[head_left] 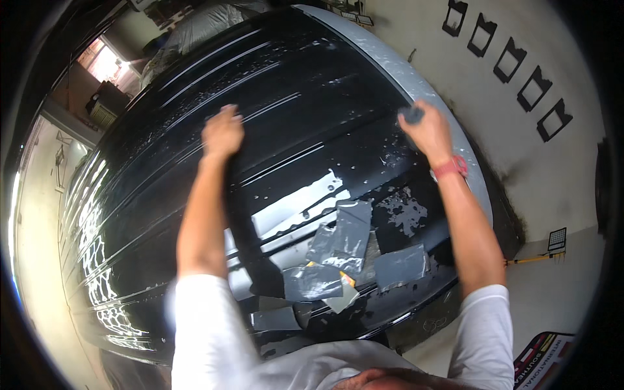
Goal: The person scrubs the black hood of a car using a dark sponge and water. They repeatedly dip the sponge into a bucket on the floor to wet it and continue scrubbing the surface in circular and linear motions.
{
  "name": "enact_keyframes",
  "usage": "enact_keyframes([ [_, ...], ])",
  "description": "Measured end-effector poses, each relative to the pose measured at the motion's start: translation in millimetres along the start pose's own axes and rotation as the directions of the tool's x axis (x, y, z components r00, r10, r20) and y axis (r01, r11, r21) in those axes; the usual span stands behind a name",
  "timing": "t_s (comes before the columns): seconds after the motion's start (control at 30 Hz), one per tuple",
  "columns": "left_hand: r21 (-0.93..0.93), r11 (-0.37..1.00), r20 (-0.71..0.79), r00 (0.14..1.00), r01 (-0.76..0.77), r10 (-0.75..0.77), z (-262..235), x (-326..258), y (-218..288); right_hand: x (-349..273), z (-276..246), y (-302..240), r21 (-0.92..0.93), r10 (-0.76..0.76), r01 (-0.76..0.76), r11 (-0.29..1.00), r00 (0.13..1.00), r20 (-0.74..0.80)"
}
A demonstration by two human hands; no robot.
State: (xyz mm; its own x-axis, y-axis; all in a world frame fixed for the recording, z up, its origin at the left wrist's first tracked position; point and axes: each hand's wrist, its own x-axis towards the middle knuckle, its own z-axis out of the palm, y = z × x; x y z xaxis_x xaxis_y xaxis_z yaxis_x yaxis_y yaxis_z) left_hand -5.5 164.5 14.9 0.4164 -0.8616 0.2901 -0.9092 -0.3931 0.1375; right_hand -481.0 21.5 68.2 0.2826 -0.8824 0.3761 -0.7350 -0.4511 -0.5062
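A wet, glossy black vehicle roof (pixel 273 149) with long raised ribs lies before me. My right hand (pixel 432 130) is closed around a dark grey pad (pixel 411 116), close to the roof's right edge. The pad's exact kind does not show. My left hand (pixel 223 132) is at or just above the ribs further left, its fingers bunched and partly hidden, so I cannot make out anything in it. Nearer to me lie several wet dark grey sheets, perhaps sandpaper, among them one overlapping sheet (pixel 353 235), a separate square (pixel 401 267) and a smaller piece (pixel 275 319).
A pale silver strip (pixel 383 55) borders the roof on the right. Several black frames (pixel 509 60) hang on the white wall beyond it. A work light (pixel 557 239) on a yellow stand is at right. Plastic sheeting (pixel 211 29) covers something at the far end.
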Motion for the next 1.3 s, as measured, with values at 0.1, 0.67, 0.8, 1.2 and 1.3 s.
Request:
enact_keyframes([
  [0.1,-0.144,0.983,-0.079,0.991,-0.118,0.107,42,21,106,39,53,-124,0.528,0.25,-0.295,0.796,0.955,0.158],
  [0.67,-0.292,0.889,0.118,0.909,-0.353,0.399,-9,28,13,-65,-33,50,-0.067,-0.368,0.37,0.926,0.929,0.044],
  [0.8,-0.277,0.91,0.154,0.921,-0.308,0.358,44,108,123,-49,-15,36,-0.051,-0.424,0.425,0.904,0.905,0.024],
  [1.2,-0.146,0.96,0.31,0.91,-0.239,0.274,-35,27,-34,-59,-30,55,0.001,-0.327,0.327,0.945,0.945,0.029],
  [1.3,-0.185,0.904,0.263,0.867,-0.385,0.423,13,92,63,-57,-25,54,0.019,-0.334,0.333,0.943,0.942,0.034],
])
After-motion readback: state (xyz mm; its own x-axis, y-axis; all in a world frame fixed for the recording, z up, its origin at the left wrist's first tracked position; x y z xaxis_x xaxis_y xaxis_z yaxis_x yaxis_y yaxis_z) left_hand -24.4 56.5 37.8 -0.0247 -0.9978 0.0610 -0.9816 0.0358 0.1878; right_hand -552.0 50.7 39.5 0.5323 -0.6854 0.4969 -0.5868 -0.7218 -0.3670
